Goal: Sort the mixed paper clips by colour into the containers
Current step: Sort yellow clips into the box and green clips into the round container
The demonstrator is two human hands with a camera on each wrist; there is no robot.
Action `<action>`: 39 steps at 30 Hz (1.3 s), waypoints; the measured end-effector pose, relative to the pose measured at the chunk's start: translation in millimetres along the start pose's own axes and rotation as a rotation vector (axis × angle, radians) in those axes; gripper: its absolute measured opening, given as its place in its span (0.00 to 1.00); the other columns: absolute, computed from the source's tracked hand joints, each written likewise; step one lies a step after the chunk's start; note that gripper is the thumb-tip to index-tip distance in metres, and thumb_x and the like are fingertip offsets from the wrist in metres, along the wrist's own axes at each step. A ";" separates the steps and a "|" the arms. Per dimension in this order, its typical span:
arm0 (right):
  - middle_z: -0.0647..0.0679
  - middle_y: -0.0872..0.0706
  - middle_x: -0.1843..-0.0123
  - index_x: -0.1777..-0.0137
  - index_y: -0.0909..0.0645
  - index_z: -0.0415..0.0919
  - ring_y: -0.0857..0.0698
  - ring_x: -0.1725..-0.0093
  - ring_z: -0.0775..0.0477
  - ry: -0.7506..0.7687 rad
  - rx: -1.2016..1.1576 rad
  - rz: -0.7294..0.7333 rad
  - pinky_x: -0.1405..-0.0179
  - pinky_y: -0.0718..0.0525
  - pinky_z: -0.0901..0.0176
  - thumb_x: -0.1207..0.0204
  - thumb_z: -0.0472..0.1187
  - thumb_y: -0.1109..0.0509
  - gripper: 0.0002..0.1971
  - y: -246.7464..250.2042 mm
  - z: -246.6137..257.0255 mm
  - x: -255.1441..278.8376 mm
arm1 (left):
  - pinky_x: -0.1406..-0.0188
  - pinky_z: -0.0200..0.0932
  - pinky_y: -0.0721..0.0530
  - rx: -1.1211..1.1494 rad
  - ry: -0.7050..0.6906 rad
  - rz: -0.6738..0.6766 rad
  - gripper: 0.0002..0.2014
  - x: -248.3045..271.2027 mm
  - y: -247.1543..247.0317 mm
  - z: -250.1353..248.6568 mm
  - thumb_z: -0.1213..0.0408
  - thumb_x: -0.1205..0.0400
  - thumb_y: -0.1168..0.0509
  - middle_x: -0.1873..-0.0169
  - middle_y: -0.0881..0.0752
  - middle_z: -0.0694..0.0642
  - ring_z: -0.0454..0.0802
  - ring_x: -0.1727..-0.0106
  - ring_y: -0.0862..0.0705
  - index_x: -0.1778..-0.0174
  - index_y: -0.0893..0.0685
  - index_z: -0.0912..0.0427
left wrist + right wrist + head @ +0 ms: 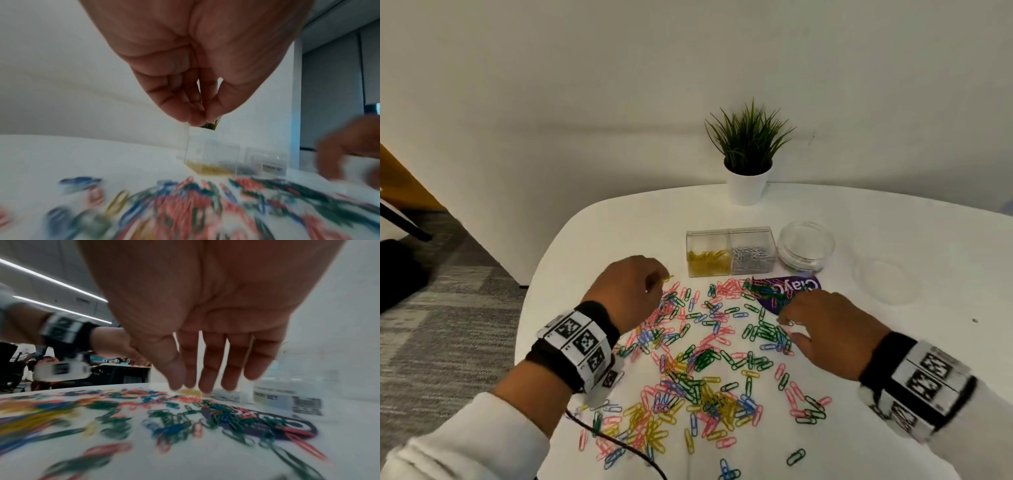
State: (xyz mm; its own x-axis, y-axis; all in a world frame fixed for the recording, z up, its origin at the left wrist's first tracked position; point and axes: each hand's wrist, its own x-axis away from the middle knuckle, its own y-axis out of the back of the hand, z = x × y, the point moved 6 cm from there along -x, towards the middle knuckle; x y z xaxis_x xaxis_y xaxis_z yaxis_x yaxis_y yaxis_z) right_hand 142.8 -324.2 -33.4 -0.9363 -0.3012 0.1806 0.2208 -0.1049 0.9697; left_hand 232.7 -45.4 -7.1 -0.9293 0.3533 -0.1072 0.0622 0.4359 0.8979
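Paper clips [709,363] in pink, green, blue and yellow lie scattered over the white round-cornered table [599,236], some covering a purple printed packet [796,287] whose lettering is only partly readable; both wrist views are smeared by blur, so single clips there are hard to tell apart; the clear two-compartment plastic box [731,251] holds yellow clips on its left side and silver ones on its right, beside a clear round jar [806,245]; the left hand [626,291], raised near the box, pinches a yellow clip [667,278] between fingertips and thumb; the right hand [828,330] hovers low over the pile, fingers straight and spread, holding nothing.
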 end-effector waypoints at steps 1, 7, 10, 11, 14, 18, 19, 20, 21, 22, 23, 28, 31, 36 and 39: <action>0.57 0.21 0.36 0.31 0.23 0.58 0.23 0.34 0.50 -0.022 0.022 0.032 0.34 0.27 0.52 0.18 0.52 0.36 0.17 -6.1 -2.6 18.7 | 0.50 0.40 0.21 0.002 -0.006 -0.012 0.10 -10.6 3.6 -4.8 0.64 0.18 0.36 0.56 0.16 0.44 0.46 0.53 0.17 0.45 0.12 0.49; 0.55 0.19 0.45 0.37 0.19 0.55 0.19 0.46 0.48 0.051 0.016 0.064 0.48 0.18 0.53 0.21 0.50 0.39 0.15 -34.2 10.4 75.7 | 0.45 0.32 0.28 0.006 0.025 -0.006 0.13 -74.9 -3.3 -28.3 0.62 0.17 0.36 0.45 0.11 0.47 0.45 0.46 0.16 0.39 0.13 0.48; 0.54 0.20 0.39 0.28 0.24 0.54 0.21 0.42 0.46 0.070 -0.034 0.100 0.43 0.20 0.52 0.18 0.48 0.41 0.19 -48.6 15.5 86.1 | 0.41 0.33 0.28 -0.011 0.040 0.035 0.15 -71.4 -10.1 -36.1 0.62 0.17 0.35 0.42 0.12 0.46 0.45 0.40 0.16 0.35 0.15 0.47; 0.53 0.22 0.37 0.26 0.26 0.54 0.22 0.40 0.46 0.053 -0.041 0.097 0.41 0.21 0.52 0.17 0.49 0.41 0.20 -51.3 14.4 87.1 | 0.40 0.34 0.27 -0.016 0.018 0.057 0.15 -61.3 -13.0 -42.1 0.62 0.17 0.35 0.42 0.13 0.45 0.45 0.40 0.16 0.35 0.15 0.47; 0.50 0.23 0.35 0.24 0.27 0.51 0.23 0.39 0.44 0.017 -0.021 0.097 0.41 0.21 0.50 0.17 0.50 0.41 0.21 -55.8 14.6 84.8 | 0.37 0.42 0.20 -0.111 -0.105 0.234 0.14 -10.3 -33.5 -61.4 0.60 0.16 0.37 0.43 0.15 0.44 0.45 0.42 0.17 0.36 0.15 0.44; 0.46 0.21 0.39 0.29 0.22 0.46 0.22 0.42 0.40 0.061 0.004 0.033 0.50 0.26 0.53 0.17 0.44 0.40 0.18 -51.8 36.9 66.4 | 0.39 0.43 0.21 -0.237 -0.201 0.396 0.14 61.1 -67.0 -61.2 0.53 0.15 0.37 0.37 0.23 0.43 0.45 0.38 0.21 0.34 0.16 0.40; 0.45 0.21 0.40 0.30 0.22 0.46 0.22 0.42 0.39 0.074 -0.012 0.019 0.52 0.29 0.54 0.17 0.40 0.40 0.17 -49.8 44.6 59.5 | 0.41 0.42 0.21 -0.209 -0.193 0.366 0.14 71.6 -69.6 -58.1 0.52 0.16 0.36 0.37 0.25 0.44 0.46 0.39 0.21 0.35 0.15 0.40; 0.45 0.21 0.40 0.29 0.22 0.46 0.22 0.42 0.39 0.087 -0.027 0.010 0.54 0.31 0.54 0.18 0.37 0.39 0.19 -47.4 52.2 53.1 | 0.43 0.40 0.22 -0.187 -0.192 0.331 0.14 79.3 -72.2 -55.0 0.52 0.16 0.34 0.37 0.25 0.45 0.46 0.41 0.20 0.35 0.14 0.41; 0.45 0.21 0.40 0.27 0.22 0.47 0.22 0.42 0.40 0.105 -0.038 0.002 0.54 0.31 0.54 0.19 0.35 0.39 0.21 -45.4 59.1 47.7 | 0.47 0.39 0.23 -0.175 -0.201 0.299 0.13 86.0 -74.0 -53.3 0.53 0.17 0.33 0.38 0.25 0.47 0.47 0.43 0.20 0.36 0.13 0.42; 0.44 0.21 0.39 0.26 0.23 0.47 0.23 0.41 0.40 0.112 -0.043 0.005 0.53 0.29 0.53 0.19 0.33 0.39 0.23 -44.0 64.5 43.8 | 0.49 0.39 0.24 -0.171 -0.211 0.274 0.13 91.3 -76.0 -51.8 0.53 0.17 0.32 0.39 0.24 0.48 0.49 0.44 0.20 0.37 0.12 0.43; 0.44 0.22 0.38 0.25 0.23 0.47 0.23 0.40 0.40 0.105 -0.033 0.016 0.51 0.27 0.52 0.20 0.33 0.38 0.24 -43.1 68.1 41.3 | 0.50 0.41 0.23 -0.171 -0.221 0.248 0.12 95.2 -77.1 -51.7 0.54 0.18 0.31 0.40 0.22 0.50 0.51 0.45 0.20 0.39 0.11 0.43; 0.43 0.22 0.37 0.30 0.21 0.44 0.22 0.38 0.39 0.036 -0.008 0.071 0.46 0.22 0.49 0.20 0.33 0.39 0.20 -48.3 67.9 42.8 | 0.43 0.52 0.19 -0.210 -0.208 0.221 0.11 104.0 -84.0 -55.9 0.55 0.17 0.32 0.40 0.21 0.52 0.55 0.38 0.24 0.41 0.10 0.46; 0.44 0.22 0.40 0.39 0.20 0.43 0.20 0.43 0.41 0.008 0.010 0.040 0.51 0.20 0.50 0.20 0.35 0.37 0.12 -48.8 60.9 45.5 | 0.41 0.47 0.22 -0.204 -0.164 0.233 0.09 101.6 -85.3 -60.4 0.53 0.16 0.34 0.40 0.23 0.49 0.52 0.37 0.26 0.45 0.11 0.47; 0.44 0.17 0.44 0.40 0.23 0.43 0.17 0.48 0.39 -0.018 -0.011 0.019 0.57 0.23 0.53 0.20 0.34 0.38 0.11 -47.5 61.5 48.2 | 0.40 0.44 0.25 -0.177 -0.109 0.292 0.09 91.2 -89.3 -65.4 0.55 0.17 0.34 0.41 0.24 0.50 0.51 0.38 0.27 0.44 0.13 0.48; 0.43 0.16 0.41 0.32 0.24 0.45 0.16 0.45 0.38 -0.065 -0.070 0.026 0.49 0.18 0.50 0.20 0.34 0.39 0.17 -47.2 60.2 47.6 | 0.41 0.47 0.21 -0.183 -0.054 0.336 0.04 86.8 -91.6 -65.2 0.55 0.18 0.33 0.46 0.24 0.50 0.51 0.42 0.24 0.51 0.14 0.46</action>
State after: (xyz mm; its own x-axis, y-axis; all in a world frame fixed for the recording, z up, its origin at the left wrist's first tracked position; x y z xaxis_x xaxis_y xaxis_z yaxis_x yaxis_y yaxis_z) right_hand 71.3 -276.5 -60.7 -0.9454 -0.2426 0.2177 0.2612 -0.1642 0.9512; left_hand 122.7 -108.6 -70.8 -0.8475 0.4964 0.1882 0.2894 0.1348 0.9477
